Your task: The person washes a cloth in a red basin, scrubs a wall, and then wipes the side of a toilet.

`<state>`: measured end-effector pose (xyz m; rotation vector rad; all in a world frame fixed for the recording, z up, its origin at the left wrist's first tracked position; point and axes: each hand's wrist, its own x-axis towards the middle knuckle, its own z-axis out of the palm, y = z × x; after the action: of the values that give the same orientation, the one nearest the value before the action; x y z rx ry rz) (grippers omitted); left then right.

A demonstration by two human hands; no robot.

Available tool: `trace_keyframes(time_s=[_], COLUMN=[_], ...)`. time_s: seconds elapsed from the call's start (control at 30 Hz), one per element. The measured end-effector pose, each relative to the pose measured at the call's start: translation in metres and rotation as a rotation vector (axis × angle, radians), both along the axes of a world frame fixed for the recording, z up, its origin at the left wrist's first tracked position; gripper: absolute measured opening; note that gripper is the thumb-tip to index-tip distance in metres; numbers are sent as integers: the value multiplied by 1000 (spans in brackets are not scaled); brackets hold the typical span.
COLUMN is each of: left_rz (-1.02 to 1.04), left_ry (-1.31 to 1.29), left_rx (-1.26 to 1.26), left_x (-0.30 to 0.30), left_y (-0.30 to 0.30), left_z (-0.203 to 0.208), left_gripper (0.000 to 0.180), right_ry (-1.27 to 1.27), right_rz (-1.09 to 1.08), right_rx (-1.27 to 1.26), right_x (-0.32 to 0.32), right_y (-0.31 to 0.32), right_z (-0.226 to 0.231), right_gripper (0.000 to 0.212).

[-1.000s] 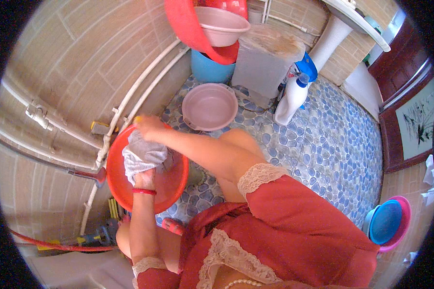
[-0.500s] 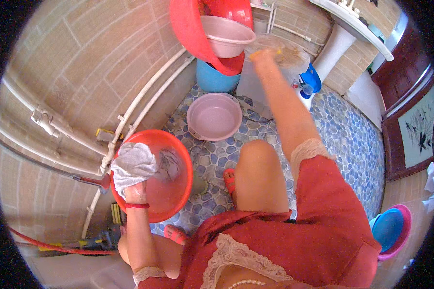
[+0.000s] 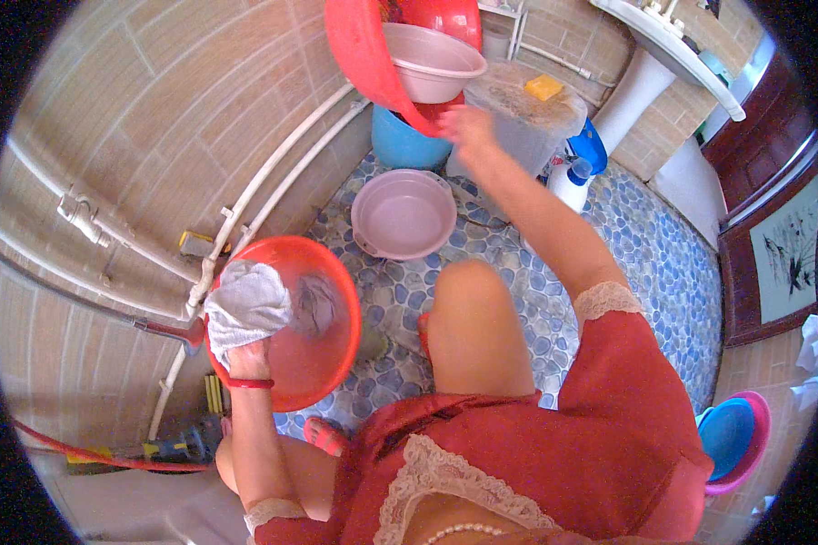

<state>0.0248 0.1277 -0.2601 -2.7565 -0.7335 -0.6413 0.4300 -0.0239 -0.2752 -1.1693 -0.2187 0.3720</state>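
Left hand is mostly under one pale cloth draped over its fingers; how tightly they close can't be told. Cloth is over the left side of one orange basin on the floor. One grey cloth lies in that basin's water. One red bracelet on the left wrist.

Right hand, slightly blurred, looks loosely open, nothing in it, near one red tub and one blue bucket. One yellow block sits on one box, clear of both hands. Two mauve basins: lower basin on the floor, upper basin at the red tub. One white bottle beside the box. Far right: two more, one blue basin, one pink basin.
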Motion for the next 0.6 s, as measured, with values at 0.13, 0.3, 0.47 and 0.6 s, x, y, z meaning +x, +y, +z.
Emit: trace_keyframes(time_s=[0.13, 0.3, 0.47, 0.6], left_rz=[7, -192, 121, 99], left_ry=[263, 11, 243, 180], left_rx=[347, -123, 272, 225], left_x=[9, -11, -26, -41], left_y=[-32, -4, 7, -16], left_z=[41, 15, 10, 40], left_gripper=[10, 32, 21, 17], right_ry=[-459, -940, -140, 424], right_rz=[541, 1018, 1289, 1488], right_rx=[-215, -179, -205, -151], right_x=[-149, -243, -278, -284], right_y=[55, 107, 96, 89], right_z=[43, 6, -29, -37], right_gripper=[42, 82, 62, 91])
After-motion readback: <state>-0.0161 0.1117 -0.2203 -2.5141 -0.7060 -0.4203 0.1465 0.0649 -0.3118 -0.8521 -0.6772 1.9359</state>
